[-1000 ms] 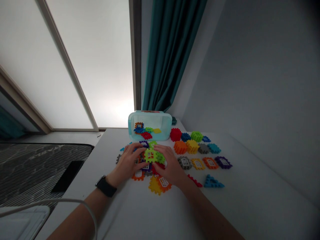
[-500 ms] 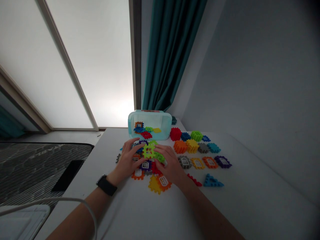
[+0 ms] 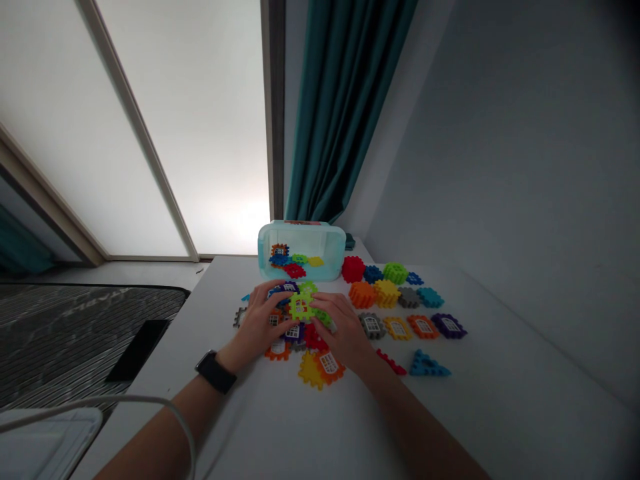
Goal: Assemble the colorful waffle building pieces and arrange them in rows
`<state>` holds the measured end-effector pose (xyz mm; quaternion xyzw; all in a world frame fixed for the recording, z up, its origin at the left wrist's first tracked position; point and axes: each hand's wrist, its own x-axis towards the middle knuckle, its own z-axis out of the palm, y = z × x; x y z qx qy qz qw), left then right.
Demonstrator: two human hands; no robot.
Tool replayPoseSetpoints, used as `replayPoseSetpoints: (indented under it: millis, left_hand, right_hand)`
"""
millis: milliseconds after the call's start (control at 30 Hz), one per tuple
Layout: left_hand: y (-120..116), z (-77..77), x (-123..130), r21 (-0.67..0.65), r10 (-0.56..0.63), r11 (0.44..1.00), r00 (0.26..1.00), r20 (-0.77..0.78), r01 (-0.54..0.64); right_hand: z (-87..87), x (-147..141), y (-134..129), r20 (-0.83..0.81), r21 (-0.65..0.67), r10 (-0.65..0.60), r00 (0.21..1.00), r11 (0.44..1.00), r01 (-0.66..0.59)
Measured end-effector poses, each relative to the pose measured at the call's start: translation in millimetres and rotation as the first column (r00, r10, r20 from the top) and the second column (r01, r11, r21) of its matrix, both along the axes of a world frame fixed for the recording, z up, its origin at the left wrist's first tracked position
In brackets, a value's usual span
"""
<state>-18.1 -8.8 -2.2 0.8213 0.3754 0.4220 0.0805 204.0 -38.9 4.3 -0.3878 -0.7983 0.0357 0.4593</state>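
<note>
frame [image 3: 301,307], lime green, count 1: held between 2 bare hands above a mixed heap of colored pieces, left of the sorted rows. left hand [image 3: 255,330]: fingers [image 3: 279,299] and thumb clamped on the frame at its left side. right hand [image 3: 345,330]: fingers and thumb clamped on it at its right side. 1 dark watch [image 3: 216,372] on the left wrist.

heap: exact count not obtainable, hands cover part of it. at its near edge, 1 yellow gear piece [image 3: 311,371] touching 1 orange window tile [image 3: 329,367].

sorted items on the right half of the table [image 3: 300,433], 4 rows, 14 positions. far row, 4: red stack [image 3: 353,269], blue stack [image 3: 373,274], green stack [image 3: 395,273], small blue piece [image 3: 415,279]. second row, 4: orange stack [image 3: 362,295], yellow stack [image 3: 387,293], gray stack [image 3: 409,298], light blue stack [image 3: 431,297]. third row, 4 with windows: gray, yellow, orange, purple, from left to right. near row, 2: red piece [image 3: 391,362], partly behind the right forearm, and blue triangle [image 3: 429,364].

far side of the table: 1 translucent bin [image 3: 327,257], opening toward the near side, at least 5 pieces inside. beyond it, 1 teal curtain [image 3: 335,120].
</note>
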Motion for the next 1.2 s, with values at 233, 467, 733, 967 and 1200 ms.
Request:
replayPoseSetpoints:
  millis: [233,467,733,967,1200]
  left_hand:
    - [2.4,-2.7,-0.9,-0.003,-0.002,1.0,1.0,-0.005,0.002]
    - [-0.4,-0.4,0.9,0.01,-0.007,1.0,1.0,0.021,0.007]
    - [-3.2,4.4,6.1,0.016,-0.01,1.0,1.0,0.025,0.01]
    - [-2.1,15.9,14.5,0.033,-0.041,0.999,0.999,-0.015,0.042]
    - [2.7,29.3,41.8,0.036,-0.112,0.993,0.992,-0.051,0.114]
  right_hand:
    - [-0.1,-0.3,-0.6,0.007,-0.006,0.001,1.0,1.0,-0.001]
    - [1.0,-1.1,-2.8,0.085,-0.055,0.015,0.996,0.998,-0.011]
    - [4.9,3.3,-2.0,0.13,-0.037,0.025,0.991,0.999,-0.02]
    - [17.5,12.3,-3.5,0.135,-0.019,-0.009,0.991,1.0,0.012]
    - [30.9,41.1,-9.1,0.142,0.04,-0.037,0.989,0.999,0.032]
